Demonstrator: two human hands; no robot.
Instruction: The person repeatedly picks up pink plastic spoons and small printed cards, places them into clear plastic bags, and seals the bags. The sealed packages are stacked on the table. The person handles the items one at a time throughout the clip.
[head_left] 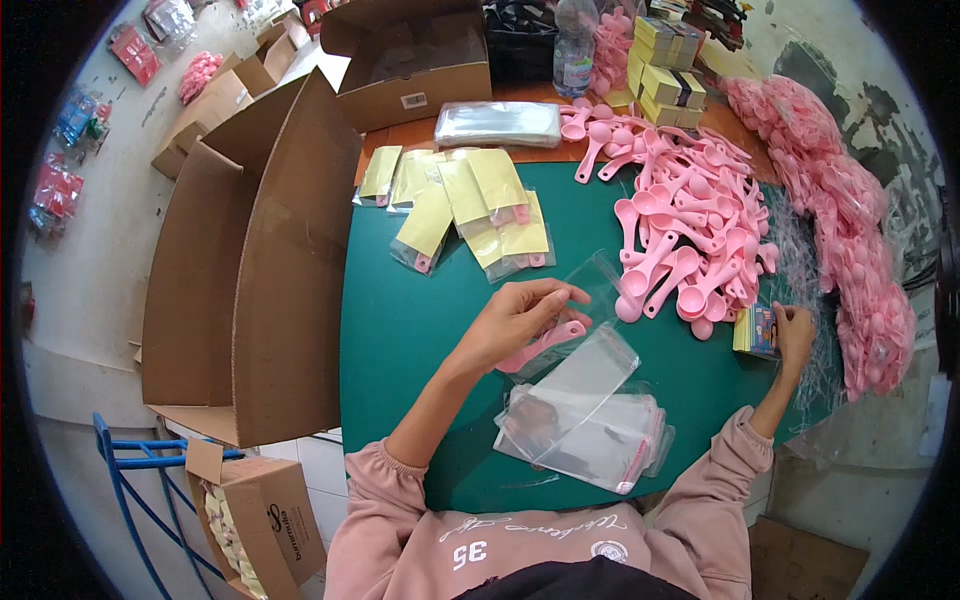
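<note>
My left hand (525,312) is closed on a clear plastic bag (597,285), over the middle of the green mat. A pink measuring spoon (540,347) lies inside this bag, its handle below my fingers. At the right, my right hand (796,335) grips the side of a small stack of printed cards (757,331) with yellow edges. Left of that stack spreads a big heap of loose pink spoons (700,215). Nearest my body, flat clear bags (590,425) lie in an uneven pile. Filled bags with yellow cards (470,190) are gathered at the far left of the mat.
An open tall cardboard box (285,270) stands along the left side, another box (410,60) behind. A bundle of clear bags (497,125), a water bottle (574,50) and stacked cards (665,75) line the back. Plastic-wrapped pink spoons (850,250) run down the right edge.
</note>
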